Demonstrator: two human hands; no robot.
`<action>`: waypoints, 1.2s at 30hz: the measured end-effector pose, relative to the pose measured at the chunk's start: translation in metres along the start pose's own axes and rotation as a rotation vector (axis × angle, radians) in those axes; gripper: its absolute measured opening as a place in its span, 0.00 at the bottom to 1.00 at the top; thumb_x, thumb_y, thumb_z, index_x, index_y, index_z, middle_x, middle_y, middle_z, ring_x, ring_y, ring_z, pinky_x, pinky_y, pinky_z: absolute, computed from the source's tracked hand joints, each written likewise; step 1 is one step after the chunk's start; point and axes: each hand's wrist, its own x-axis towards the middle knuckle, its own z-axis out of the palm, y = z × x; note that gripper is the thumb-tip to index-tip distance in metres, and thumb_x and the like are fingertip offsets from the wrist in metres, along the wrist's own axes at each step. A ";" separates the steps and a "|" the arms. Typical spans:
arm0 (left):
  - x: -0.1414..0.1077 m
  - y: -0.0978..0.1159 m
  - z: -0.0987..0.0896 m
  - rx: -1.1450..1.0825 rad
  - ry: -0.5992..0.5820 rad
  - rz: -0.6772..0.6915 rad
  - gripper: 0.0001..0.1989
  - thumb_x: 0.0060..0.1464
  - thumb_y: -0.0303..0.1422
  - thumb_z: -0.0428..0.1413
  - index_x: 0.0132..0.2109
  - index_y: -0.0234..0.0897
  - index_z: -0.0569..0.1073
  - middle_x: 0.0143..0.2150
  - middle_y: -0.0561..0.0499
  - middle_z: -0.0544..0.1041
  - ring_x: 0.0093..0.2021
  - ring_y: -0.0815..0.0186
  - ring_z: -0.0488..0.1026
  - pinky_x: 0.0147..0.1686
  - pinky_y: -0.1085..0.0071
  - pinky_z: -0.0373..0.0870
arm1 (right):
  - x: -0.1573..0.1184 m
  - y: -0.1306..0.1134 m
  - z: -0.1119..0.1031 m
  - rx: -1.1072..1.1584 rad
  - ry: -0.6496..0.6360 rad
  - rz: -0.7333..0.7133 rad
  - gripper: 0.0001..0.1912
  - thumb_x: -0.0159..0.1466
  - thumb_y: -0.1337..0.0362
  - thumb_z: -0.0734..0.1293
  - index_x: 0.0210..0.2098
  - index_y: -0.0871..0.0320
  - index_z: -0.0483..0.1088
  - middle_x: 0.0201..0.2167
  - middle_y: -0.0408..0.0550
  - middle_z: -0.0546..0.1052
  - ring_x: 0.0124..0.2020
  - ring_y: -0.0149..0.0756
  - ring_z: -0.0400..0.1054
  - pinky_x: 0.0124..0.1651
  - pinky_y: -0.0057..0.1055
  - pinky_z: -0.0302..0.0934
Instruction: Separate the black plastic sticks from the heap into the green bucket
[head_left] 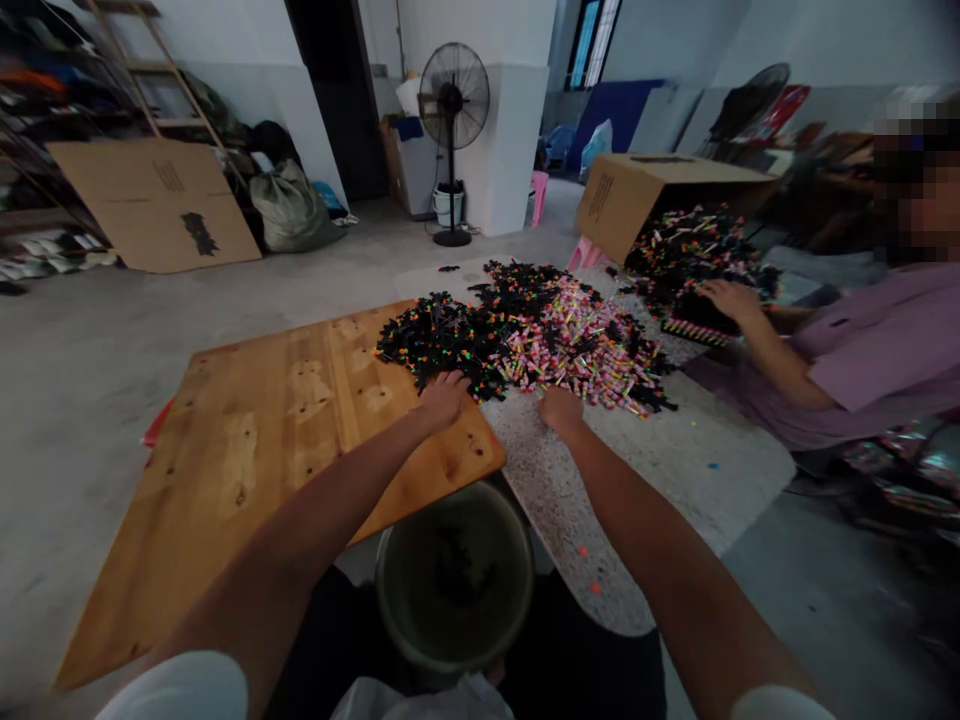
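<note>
My left hand rests at the near edge of a heap of small black plastic pieces with orange and green tips. Its fingers are bent together, and what lies under them is hidden. Just to the right, my right hand is closed at the front of a pile of small pink-and-white pieces; I cannot make out what is in its fingers. The black heap lies partly on a wooden board, the pink pile on a speckled grey tabletop.
Below the board edge, between my legs, stands a round bucket with some dark pieces inside. On the right, another person's hand touches pieces by a tipped cardboard box. A standing fan is farther back.
</note>
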 end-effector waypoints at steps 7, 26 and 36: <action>0.033 -0.001 0.009 -0.012 -0.024 0.015 0.15 0.64 0.22 0.49 0.52 0.30 0.77 0.56 0.33 0.75 0.62 0.48 0.64 0.63 0.51 0.59 | -0.052 0.035 0.010 0.252 -0.038 -0.070 0.07 0.62 0.63 0.67 0.36 0.59 0.76 0.36 0.54 0.81 0.42 0.43 0.77 0.44 0.32 0.67; -0.137 0.056 -0.019 -1.404 -0.094 -0.227 0.19 0.46 0.26 0.52 0.48 0.36 0.68 0.31 0.52 0.78 0.28 0.69 0.77 0.30 0.74 0.73 | -0.212 -0.051 -0.014 1.330 -0.262 -0.309 0.16 0.58 0.51 0.71 0.38 0.53 0.65 0.23 0.37 0.74 0.18 0.29 0.62 0.22 0.27 0.59; -0.180 0.076 -0.043 -1.629 -0.232 -0.152 0.21 0.59 0.48 0.60 0.47 0.37 0.67 0.37 0.49 0.78 0.32 0.66 0.80 0.31 0.71 0.76 | -0.242 -0.062 -0.014 1.230 -0.364 -0.411 0.16 0.60 0.50 0.72 0.39 0.53 0.68 0.25 0.39 0.76 0.20 0.30 0.65 0.24 0.28 0.61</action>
